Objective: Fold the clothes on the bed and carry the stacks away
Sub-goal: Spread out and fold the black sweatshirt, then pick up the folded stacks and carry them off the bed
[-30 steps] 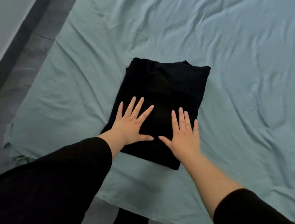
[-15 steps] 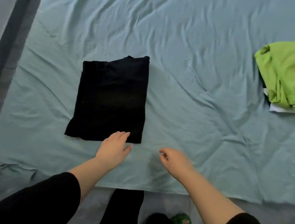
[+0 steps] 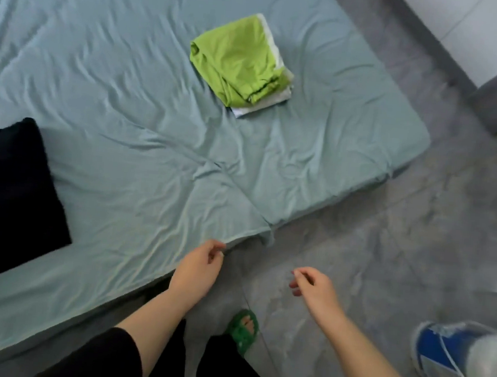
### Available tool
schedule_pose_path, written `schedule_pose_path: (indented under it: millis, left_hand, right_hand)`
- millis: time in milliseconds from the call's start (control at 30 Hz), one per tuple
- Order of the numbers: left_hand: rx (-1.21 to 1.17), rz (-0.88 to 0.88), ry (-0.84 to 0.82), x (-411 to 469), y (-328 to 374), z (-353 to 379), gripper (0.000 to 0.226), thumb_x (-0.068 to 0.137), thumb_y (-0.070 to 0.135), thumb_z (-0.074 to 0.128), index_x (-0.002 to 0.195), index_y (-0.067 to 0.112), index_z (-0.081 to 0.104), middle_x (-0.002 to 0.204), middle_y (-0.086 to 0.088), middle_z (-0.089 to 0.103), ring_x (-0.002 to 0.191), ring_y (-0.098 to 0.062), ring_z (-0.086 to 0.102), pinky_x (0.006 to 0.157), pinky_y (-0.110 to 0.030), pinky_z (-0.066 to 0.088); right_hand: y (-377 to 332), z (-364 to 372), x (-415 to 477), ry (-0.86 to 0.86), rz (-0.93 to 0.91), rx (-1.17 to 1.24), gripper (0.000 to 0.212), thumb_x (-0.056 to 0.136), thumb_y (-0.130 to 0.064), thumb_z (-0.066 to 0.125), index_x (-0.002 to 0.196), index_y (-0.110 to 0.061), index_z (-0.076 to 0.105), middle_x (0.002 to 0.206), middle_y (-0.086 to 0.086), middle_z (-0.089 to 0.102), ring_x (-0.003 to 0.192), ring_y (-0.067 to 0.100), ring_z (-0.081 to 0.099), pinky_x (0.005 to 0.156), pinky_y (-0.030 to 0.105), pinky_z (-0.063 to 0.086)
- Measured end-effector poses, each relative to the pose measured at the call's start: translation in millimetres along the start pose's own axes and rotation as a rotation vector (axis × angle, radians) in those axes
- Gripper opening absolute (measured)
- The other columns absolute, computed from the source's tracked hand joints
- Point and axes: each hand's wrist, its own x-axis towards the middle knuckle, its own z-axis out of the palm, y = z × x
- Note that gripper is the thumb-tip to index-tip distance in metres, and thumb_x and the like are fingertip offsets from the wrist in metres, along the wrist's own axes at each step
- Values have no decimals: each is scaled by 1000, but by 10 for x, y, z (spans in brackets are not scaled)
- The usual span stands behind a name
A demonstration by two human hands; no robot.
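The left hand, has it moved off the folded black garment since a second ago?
Yes. The left hand has left the black garment and now hangs empty at the bed's near edge, well to the garment's right.

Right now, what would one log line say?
left hand: empty | right hand: empty | black garment: folded | green stack: on bed

Both forearms are reaching forward, bare, black sleeves pushed up past the elbows. Left hand [image 3: 197,269] is hanging over the bed's near edge, fingers loosely curled, holding nothing. Right hand [image 3: 313,288] is hovering off the bed, fingers half curled, empty.
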Motion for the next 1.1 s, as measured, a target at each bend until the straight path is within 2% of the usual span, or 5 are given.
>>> schedule_pose_path:
  millis: [100,200,533,867,1100]
  left_hand:
    - [-35,-6,-38,-20,293,263,19,93,17,53,107,24,63,92,1,69,85,-21,67,85,-37,52]
    - [-113,-65,-35,31,522,368,17,93,14,53,104,23,62,83,0,68,77,-22,67,79,-41,54]
    - [-173,-191,30,689,1275,-10,22,93,11,48,109,19,61,97,-7,69,81,-16,65,54,-17,40]
    - [-255,-283,9,1466,1736,-159,18,97,13,47,105,15,62,93,-2,67,86,-21,63,71,-25,43]
    - [-458,-393,159,1939,1937,-122,17,95,10,49,103,10,65,86,-2,67,83,-27,64,77,-29,46]
  right_hand:
    - [130,-349,-42,59,27,85,17,97,-12,52,82,-17,61,70,1,65,57,12,60,47,8,42]
    - [87,-550,8,80,26,158,21,97,-16,53,79,-22,61,71,-2,65,57,11,60,46,8,41]
    - [-1075,-889,886,-46,-99,145,13,96,-14,54,89,-10,65,74,6,67,58,14,60,53,12,46]
    - [-1838,-1242,1922,-152,-117,-70,16,97,-17,53,96,-7,65,77,6,65,60,11,58,47,6,39]
    - [-1995,-1561,2706,-224,-76,-259,20,100,-20,47,94,-12,64,72,3,64,57,12,58,45,7,37]
